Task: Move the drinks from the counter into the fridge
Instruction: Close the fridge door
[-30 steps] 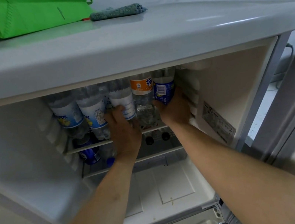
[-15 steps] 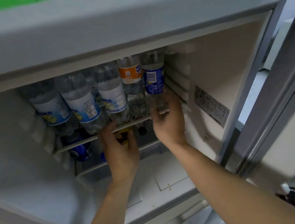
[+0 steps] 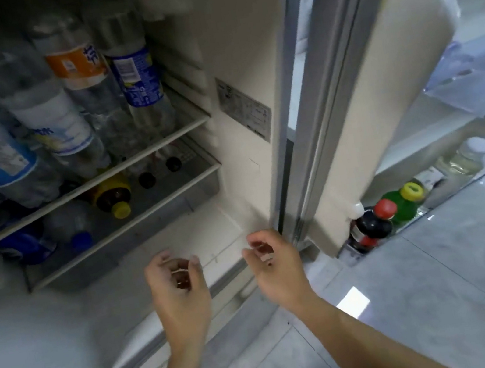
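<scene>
Standing bottles (image 3: 134, 83) above empty hands (image 3: 178, 287)

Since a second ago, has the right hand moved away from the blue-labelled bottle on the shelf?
Yes. The right hand has come down and out from the blue-labelled bottle; it now hangs empty below the upper shelf's front rail.

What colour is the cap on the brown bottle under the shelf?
Yellow cap, seen in the head view.
</scene>
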Motion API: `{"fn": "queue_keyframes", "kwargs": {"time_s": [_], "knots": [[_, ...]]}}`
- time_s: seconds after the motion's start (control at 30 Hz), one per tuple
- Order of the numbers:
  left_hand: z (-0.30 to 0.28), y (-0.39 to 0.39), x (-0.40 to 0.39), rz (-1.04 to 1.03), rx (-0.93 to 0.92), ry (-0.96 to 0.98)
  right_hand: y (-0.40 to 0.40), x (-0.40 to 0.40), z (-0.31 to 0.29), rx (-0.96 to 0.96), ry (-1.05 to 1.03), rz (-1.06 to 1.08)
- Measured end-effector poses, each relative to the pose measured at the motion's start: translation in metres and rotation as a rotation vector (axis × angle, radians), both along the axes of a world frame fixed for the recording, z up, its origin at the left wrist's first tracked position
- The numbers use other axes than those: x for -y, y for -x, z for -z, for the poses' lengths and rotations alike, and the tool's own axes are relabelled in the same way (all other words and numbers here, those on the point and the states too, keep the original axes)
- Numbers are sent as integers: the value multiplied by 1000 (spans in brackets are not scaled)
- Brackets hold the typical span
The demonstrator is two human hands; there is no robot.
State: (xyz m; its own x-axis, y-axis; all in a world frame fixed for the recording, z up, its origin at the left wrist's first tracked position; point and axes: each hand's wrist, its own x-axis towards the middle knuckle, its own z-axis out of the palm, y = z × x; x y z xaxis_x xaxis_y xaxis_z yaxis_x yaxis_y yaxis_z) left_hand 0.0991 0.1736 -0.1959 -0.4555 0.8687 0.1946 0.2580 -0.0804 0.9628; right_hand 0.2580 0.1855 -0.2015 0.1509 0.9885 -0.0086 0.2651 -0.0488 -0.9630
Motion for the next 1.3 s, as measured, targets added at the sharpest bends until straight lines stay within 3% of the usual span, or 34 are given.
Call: {"fn": "queue_keyframes", "kwargs": {"time_s": [0.13,0.37,0.63,0.83,1.2,1.3], "knots": [[26,-38,37,54,9,147,-53,44,24,-5,99,39],[47,-143,106,180,12,239,-168,119,45,40,163,169],[22,-305,163,270,35,233,-332,161,32,14,151,266],[-2,-358,168,229,8,182,-409,116,-4,-122,119,305],[-21,-402,78,99,34,74,-491,-29,-77,-196,-13,338],[-35,-423,63,94,37,48,-506,-74,-108,-294,0,328]]}}
